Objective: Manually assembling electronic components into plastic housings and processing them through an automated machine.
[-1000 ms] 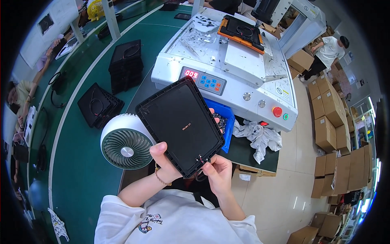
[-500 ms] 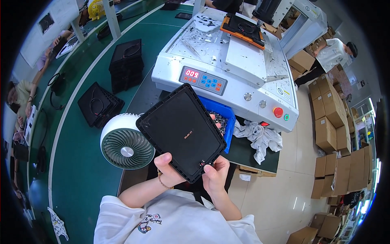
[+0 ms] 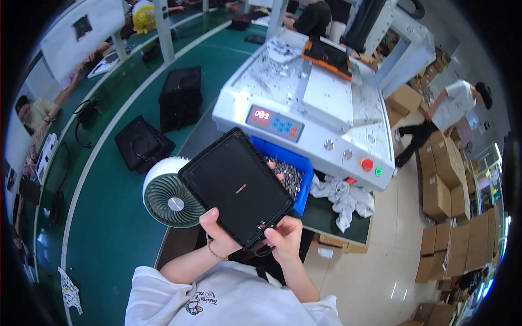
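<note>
Green bench [image 3: 326,220] | both hands — left [image 3: 220,233], right [image 3: 283,239] — grip black panel's [image 3: 236,185] near edge

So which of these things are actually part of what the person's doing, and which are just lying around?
In use:
- black flat panel, held up in both hands
- left hand and right hand, gripping its near edge

Lying about:
- white desk fan
- blue bin of small metal parts
- white cloth
- white machine with red display
- cardboard boxes

Single head-worn fisheye view, looking steeply down, close over workbench [image 3: 326,217]; edges bend at rim.
</note>
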A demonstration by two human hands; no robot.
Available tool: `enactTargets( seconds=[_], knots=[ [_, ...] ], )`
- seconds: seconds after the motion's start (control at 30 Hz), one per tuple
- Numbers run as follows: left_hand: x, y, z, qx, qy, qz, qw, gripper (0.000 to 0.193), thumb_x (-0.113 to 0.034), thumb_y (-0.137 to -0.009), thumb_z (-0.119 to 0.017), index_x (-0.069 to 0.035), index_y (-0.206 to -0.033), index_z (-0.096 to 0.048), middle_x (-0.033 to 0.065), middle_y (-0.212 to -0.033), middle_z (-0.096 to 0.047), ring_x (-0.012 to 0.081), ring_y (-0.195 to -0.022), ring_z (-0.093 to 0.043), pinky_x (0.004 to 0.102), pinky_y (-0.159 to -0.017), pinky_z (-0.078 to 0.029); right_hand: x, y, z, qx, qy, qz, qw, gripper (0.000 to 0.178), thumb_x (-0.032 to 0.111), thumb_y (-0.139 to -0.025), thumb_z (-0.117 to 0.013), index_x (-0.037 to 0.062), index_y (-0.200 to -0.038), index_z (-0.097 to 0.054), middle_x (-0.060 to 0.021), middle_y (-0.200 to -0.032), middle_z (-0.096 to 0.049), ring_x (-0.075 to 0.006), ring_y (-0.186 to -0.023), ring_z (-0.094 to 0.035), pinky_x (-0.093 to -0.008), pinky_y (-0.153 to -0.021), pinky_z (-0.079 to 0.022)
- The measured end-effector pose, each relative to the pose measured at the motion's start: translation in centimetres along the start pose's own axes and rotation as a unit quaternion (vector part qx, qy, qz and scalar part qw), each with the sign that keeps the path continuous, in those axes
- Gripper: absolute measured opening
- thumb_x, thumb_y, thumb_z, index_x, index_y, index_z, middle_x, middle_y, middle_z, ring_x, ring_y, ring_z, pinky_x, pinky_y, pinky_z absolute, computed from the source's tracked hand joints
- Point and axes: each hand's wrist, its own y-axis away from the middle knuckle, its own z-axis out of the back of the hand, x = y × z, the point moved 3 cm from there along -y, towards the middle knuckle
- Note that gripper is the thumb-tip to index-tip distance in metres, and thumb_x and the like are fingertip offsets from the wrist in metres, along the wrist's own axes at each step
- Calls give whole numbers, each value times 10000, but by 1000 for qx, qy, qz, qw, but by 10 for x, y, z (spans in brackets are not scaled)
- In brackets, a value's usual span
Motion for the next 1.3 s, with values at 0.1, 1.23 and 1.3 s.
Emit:
enactTargets(
  seconds=[0.1,1.23,1.3],
  knots=[
    [-24,6,1,-27,-33,-50,998,992,-630,-771,-445,-36,-1515,-168,195,-1505,-296,361,-1378,-339,484,-1116,-328,8,-2,-14,71,-11,55,996,516,355,-836,-733,-100,-1061,-636,-144,-1020,-642,-192,-878,-636,-310,-799,-505],
    [-361,205,144,-519,-618,-178,562,313,-324,-969,-558,-72,-1145,-622,41,-1009,-665,101,-908,-619,245,-815,-488,48,-24,34,6,-58,170,984,309,235,-928,-599,12,-729,-522,-38,-670,-450,-90,-534,-377,-252,-539,-277],
    [-320,76,150,-386,-654,-134,637,292,-279,-974,-553,-36,-1124,-612,80,-1004,-675,151,-934,-645,303,-847,-521,52,-21,40,-24,-41,173,984,307,221,-921,-605,11,-713,-521,-48,-672,-473,-90,-539,-387,-256,-544,-278]
  ],
)
